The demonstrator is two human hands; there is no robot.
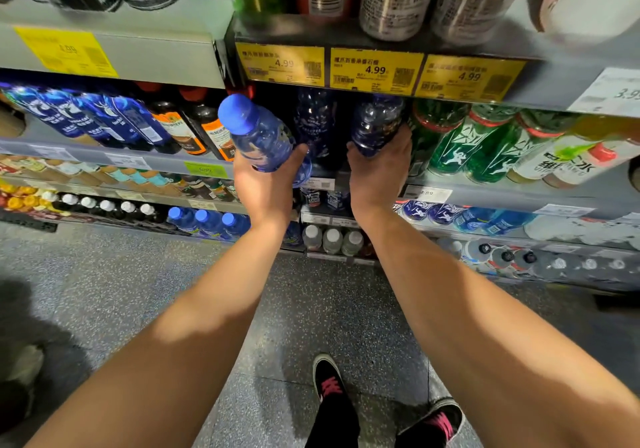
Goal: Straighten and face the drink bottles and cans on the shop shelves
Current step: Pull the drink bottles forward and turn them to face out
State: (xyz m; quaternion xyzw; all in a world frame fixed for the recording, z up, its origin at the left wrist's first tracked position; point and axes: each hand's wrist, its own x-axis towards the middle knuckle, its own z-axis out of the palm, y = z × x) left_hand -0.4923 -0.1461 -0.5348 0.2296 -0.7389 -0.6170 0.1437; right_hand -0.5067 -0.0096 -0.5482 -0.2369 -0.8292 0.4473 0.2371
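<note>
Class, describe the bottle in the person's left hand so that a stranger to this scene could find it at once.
Start at the three yellow price tags on the shelf edge. Just below the leftmost one, the left hand grips a clear blue bottle. Unlike the dark blue bottles standing on the shelf behind it, it is pulled out, tilted, its bright blue cap towards the camera.

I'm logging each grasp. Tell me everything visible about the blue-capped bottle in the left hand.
The bottle is clear blue plastic with a rounded matte blue cap on. It is tilted, cap up-left, out in front of the shelf edge. The left hand grips its lower body, thumb across the front. Its label is unreadable.
</note>
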